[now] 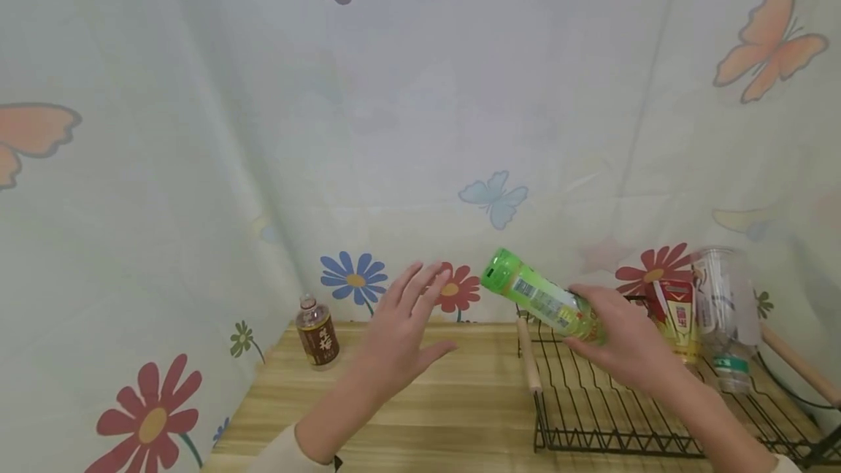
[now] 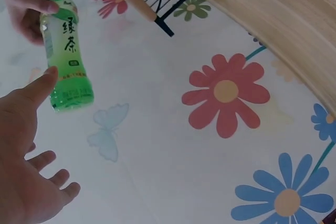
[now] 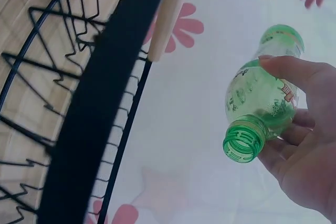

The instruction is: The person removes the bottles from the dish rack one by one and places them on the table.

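My right hand [image 1: 620,334] grips a green tea bottle [image 1: 542,301] near its neck, tilted with the base pointing up and left above the rack. In the right wrist view, the bottle's open mouth [image 3: 244,141] shows a green ring and no cap, and the body looks clear and empty. My left hand [image 1: 401,327] hovers above the table to the left of the bottle's base, fingers extended and thumb apart, holding nothing. In the left wrist view, the left hand [image 2: 26,150] appears close to the bottle [image 2: 68,56], whose green label faces that camera.
A black wire rack [image 1: 611,433] with wooden handles [image 1: 528,356] stands at the right of the wooden table [image 1: 453,414]. Within it are a red and yellow carton [image 1: 680,320] and a clear plastic bottle [image 1: 723,305]. A brown-labelled bottle [image 1: 318,334] stands at the table's left, before a patterned curtain [image 1: 407,130].
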`<state>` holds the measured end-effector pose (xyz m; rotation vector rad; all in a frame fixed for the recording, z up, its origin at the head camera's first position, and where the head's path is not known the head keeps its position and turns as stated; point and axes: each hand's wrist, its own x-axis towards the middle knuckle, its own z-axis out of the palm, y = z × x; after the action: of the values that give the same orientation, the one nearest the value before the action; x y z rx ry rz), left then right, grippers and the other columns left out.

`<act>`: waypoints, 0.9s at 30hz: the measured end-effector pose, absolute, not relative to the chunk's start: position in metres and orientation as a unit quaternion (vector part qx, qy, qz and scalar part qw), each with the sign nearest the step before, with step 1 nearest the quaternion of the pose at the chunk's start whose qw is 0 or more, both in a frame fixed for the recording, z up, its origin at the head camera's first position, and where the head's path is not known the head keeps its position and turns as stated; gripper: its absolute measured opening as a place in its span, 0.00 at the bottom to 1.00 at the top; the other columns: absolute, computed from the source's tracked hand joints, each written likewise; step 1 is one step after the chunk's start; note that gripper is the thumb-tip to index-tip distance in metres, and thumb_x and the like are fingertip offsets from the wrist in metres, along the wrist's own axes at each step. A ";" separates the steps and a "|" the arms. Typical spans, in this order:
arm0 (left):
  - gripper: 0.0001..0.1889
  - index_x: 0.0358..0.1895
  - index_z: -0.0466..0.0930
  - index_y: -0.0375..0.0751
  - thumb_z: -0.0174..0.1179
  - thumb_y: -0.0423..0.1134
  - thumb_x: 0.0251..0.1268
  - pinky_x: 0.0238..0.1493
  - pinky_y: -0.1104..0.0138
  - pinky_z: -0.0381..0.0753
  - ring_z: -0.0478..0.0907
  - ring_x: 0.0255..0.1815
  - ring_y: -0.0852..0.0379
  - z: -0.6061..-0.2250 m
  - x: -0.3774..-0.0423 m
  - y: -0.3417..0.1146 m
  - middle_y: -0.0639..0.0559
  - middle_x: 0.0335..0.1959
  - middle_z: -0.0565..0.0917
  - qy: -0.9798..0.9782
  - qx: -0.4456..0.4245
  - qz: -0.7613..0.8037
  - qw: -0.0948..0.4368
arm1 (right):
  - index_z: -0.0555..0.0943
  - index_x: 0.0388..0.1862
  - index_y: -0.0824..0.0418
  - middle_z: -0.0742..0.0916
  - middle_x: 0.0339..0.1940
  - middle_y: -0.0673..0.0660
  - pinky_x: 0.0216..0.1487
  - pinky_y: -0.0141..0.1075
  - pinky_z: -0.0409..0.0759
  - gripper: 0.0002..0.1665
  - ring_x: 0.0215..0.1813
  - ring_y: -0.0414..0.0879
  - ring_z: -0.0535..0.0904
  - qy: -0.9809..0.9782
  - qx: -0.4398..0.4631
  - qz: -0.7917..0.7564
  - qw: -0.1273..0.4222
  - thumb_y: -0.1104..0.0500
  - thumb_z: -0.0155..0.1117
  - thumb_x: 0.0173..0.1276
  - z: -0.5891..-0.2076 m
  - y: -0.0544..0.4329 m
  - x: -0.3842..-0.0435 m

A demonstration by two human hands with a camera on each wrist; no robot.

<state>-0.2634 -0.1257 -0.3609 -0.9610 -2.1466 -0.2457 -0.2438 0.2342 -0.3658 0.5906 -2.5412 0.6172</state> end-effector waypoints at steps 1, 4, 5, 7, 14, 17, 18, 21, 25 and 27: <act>0.63 0.86 0.54 0.44 0.85 0.55 0.49 0.81 0.47 0.62 0.54 0.85 0.42 -0.359 -0.264 -0.121 0.48 0.84 0.61 -0.838 -0.382 -0.095 0.379 | 0.74 0.72 0.66 0.84 0.59 0.65 0.43 0.49 0.87 0.47 0.53 0.58 0.83 -0.921 0.222 0.225 0.229 0.58 0.86 0.57 -0.366 0.232 -0.243; 0.63 0.85 0.55 0.45 0.84 0.57 0.49 0.82 0.49 0.60 0.54 0.85 0.43 -0.356 -0.265 -0.110 0.50 0.84 0.62 -0.830 -0.397 -0.085 0.382 | 0.75 0.71 0.64 0.84 0.59 0.63 0.44 0.46 0.87 0.46 0.54 0.55 0.82 -0.915 0.247 0.220 0.231 0.61 0.87 0.56 -0.365 0.225 -0.241; 0.62 0.85 0.55 0.44 0.84 0.58 0.50 0.83 0.51 0.58 0.55 0.85 0.44 -0.356 -0.265 -0.107 0.50 0.84 0.62 -0.828 -0.402 -0.080 0.381 | 0.75 0.72 0.63 0.84 0.60 0.62 0.44 0.46 0.87 0.46 0.54 0.54 0.82 -0.914 0.255 0.216 0.230 0.61 0.87 0.55 -0.366 0.222 -0.240; 0.61 0.85 0.56 0.44 0.82 0.59 0.52 0.83 0.52 0.57 0.56 0.84 0.44 -0.355 -0.264 -0.102 0.49 0.83 0.63 -0.825 -0.413 -0.068 0.381 | 0.75 0.72 0.61 0.84 0.60 0.60 0.44 0.44 0.87 0.46 0.54 0.52 0.82 -0.914 0.268 0.205 0.225 0.61 0.87 0.55 -0.366 0.217 -0.237; 0.56 0.82 0.63 0.43 0.80 0.62 0.54 0.82 0.54 0.61 0.66 0.79 0.46 -0.359 -0.263 -0.094 0.50 0.78 0.70 -0.813 -0.449 -0.044 0.367 | 0.76 0.73 0.54 0.84 0.63 0.54 0.51 0.47 0.88 0.48 0.58 0.50 0.82 -0.913 0.300 0.186 0.207 0.60 0.88 0.54 -0.364 0.201 -0.228; 0.52 0.79 0.67 0.44 0.80 0.62 0.55 0.80 0.55 0.64 0.69 0.74 0.49 -0.360 -0.262 -0.091 0.52 0.74 0.74 -0.820 -0.454 -0.036 0.347 | 0.76 0.73 0.53 0.83 0.64 0.53 0.52 0.48 0.89 0.49 0.59 0.50 0.82 -0.911 0.309 0.179 0.208 0.59 0.89 0.53 -0.362 0.197 -0.225; 0.51 0.78 0.68 0.44 0.80 0.62 0.55 0.79 0.56 0.66 0.70 0.73 0.50 -0.360 -0.261 -0.089 0.53 0.73 0.76 -0.823 -0.453 -0.030 0.342 | 0.76 0.74 0.53 0.83 0.65 0.54 0.53 0.48 0.89 0.49 0.60 0.50 0.82 -0.910 0.312 0.175 0.210 0.59 0.89 0.53 -0.361 0.196 -0.225; 0.47 0.76 0.72 0.46 0.79 0.62 0.55 0.75 0.58 0.71 0.72 0.70 0.54 -0.359 -0.259 -0.085 0.55 0.70 0.78 -0.837 -0.443 -0.010 0.322 | 0.74 0.74 0.53 0.83 0.65 0.53 0.52 0.48 0.89 0.49 0.60 0.50 0.82 -0.911 0.317 0.168 0.206 0.58 0.88 0.55 -0.360 0.193 -0.223; 0.43 0.72 0.77 0.48 0.82 0.59 0.53 0.70 0.59 0.76 0.75 0.67 0.55 -0.361 -0.257 -0.081 0.56 0.66 0.81 -0.849 -0.426 0.008 0.313 | 0.74 0.75 0.53 0.83 0.65 0.54 0.52 0.47 0.89 0.49 0.61 0.50 0.81 -0.911 0.322 0.162 0.200 0.58 0.88 0.56 -0.361 0.191 -0.224; 0.41 0.71 0.78 0.49 0.83 0.56 0.53 0.69 0.59 0.77 0.76 0.66 0.55 -0.362 -0.258 -0.080 0.56 0.65 0.81 -0.853 -0.419 0.006 0.311 | 0.74 0.75 0.53 0.83 0.66 0.54 0.52 0.47 0.89 0.49 0.61 0.50 0.82 -0.910 0.324 0.159 0.203 0.58 0.88 0.55 -0.362 0.190 -0.225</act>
<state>-0.2577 -0.0798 -0.3622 -1.1064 -2.2511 0.0171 -0.2251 0.1901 -0.3618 0.9034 -2.5408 0.4446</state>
